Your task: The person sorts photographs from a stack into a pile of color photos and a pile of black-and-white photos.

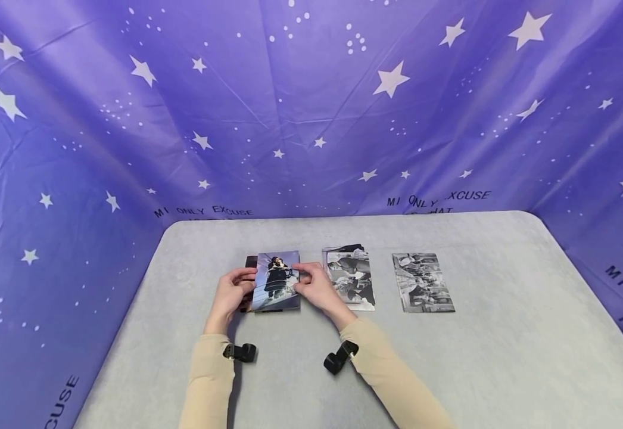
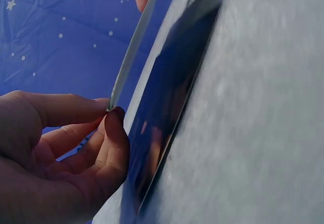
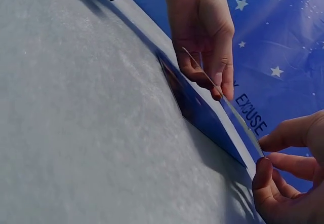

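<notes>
We have the top colour photo [image 1: 276, 280] lifted off the leftmost pile [image 1: 251, 292] on the grey table [image 1: 504, 357], held by its two side edges. Our left hand [image 1: 231, 296] pinches the left edge between thumb and curled fingers [image 2: 114, 133]; our right hand [image 1: 317, 290] does the same on the right edge, thumb [image 3: 260, 176] under and fingertips above. The wrist views show the print tilted up, clear of the glossy sheets beneath it, which stay flat on the table.

To the right lie two black-and-white prints: a middle photo [image 1: 351, 279], seemingly on top of others, just beside our right hand, and a far-right photo [image 1: 423, 282] well apart.

We judge this to be the lifting step of a sorting or dealing job. The next move calls for a light, even grip on both edges so the print does not bend, and for carrying it clear of the pile without dragging the sheets below.
</notes>
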A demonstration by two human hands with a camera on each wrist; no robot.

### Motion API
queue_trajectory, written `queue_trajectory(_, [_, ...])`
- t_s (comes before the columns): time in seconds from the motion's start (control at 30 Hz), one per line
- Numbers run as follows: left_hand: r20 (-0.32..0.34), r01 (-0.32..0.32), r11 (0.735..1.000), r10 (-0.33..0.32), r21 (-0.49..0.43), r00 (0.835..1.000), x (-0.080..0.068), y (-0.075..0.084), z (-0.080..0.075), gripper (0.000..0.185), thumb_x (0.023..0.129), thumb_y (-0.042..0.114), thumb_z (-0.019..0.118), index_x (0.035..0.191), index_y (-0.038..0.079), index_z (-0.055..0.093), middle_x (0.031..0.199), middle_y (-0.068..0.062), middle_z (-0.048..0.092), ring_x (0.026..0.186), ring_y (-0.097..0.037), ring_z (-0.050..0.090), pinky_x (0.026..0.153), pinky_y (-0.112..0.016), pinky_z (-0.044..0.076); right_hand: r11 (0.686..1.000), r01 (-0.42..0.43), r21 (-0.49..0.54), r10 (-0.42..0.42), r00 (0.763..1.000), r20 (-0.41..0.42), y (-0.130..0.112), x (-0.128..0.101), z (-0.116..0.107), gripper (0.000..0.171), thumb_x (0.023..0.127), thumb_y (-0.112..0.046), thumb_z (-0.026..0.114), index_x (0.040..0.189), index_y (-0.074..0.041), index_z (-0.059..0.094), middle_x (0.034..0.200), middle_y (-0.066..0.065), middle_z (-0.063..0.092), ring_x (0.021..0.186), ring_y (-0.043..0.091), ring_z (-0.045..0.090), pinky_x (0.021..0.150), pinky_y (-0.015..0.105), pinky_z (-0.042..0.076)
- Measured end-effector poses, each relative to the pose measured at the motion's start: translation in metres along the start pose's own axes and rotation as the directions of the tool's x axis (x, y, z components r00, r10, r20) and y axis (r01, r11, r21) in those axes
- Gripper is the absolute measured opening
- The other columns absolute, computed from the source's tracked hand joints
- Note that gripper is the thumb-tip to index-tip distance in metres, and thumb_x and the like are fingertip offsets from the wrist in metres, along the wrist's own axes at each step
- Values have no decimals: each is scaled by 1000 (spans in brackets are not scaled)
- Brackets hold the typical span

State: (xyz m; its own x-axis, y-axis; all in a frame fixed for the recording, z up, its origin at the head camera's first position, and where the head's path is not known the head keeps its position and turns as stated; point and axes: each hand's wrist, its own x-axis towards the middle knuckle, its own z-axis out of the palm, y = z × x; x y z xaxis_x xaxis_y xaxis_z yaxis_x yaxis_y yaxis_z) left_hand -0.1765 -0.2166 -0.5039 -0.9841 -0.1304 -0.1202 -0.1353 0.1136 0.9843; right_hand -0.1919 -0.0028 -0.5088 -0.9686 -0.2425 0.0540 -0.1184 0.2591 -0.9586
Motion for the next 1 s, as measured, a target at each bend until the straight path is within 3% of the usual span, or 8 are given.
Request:
queue_trajectory(0.23, [-25,-26,998,27,49,999,2,-1,-11,36,80,-18,56,115,-16,60,104,-28,64,78,-9,60,67,-17,47,998,3,-63,0,999,50,-2,5,11,55,71,6,67,126,6,59,115,20,47,65,4,50,73,24,44])
queue_trajectory(0.4, [-26,-39,995,42,95,999,5,-7,-15,35,78,-20,57,112,-18,60,97,-26,65,75,-7,60,68,-15,47,987,3,-163,6,999,54,1,7,18,55,71,4,69,125,4,61,116,20,50,61,4,47,69,23,43])
queue_trajectory(0.63, [-38,-47,989,53,140,998,4,-8,-15,34,78,-18,57,112,-18,61,95,-26,64,79,-14,60,67,-14,46,943,26,-332,-11,999,47,-1,9,24,53,70,-2,73,123,0,65,111,15,55,81,17,52,77,33,45])
queue_trajectory(0.77, [-54,-46,983,57,177,997,3,-8,-17,33,78,-18,57,111,-17,63,95,-25,65,82,-18,61,67,-13,46,938,26,-346,-7,998,56,-2,9,27,53,71,-3,73,123,-1,65,111,14,55,87,20,52,80,35,45])
queue_trajectory(1.0, [-47,-47,976,59,212,997,5,-13,-20,34,78,-15,61,112,-16,63,94,-22,65,79,-17,61,67,-14,46,943,22,-333,-1,998,63,-2,8,26,54,70,-5,74,124,-4,65,112,13,55,80,16,50,75,33,43])
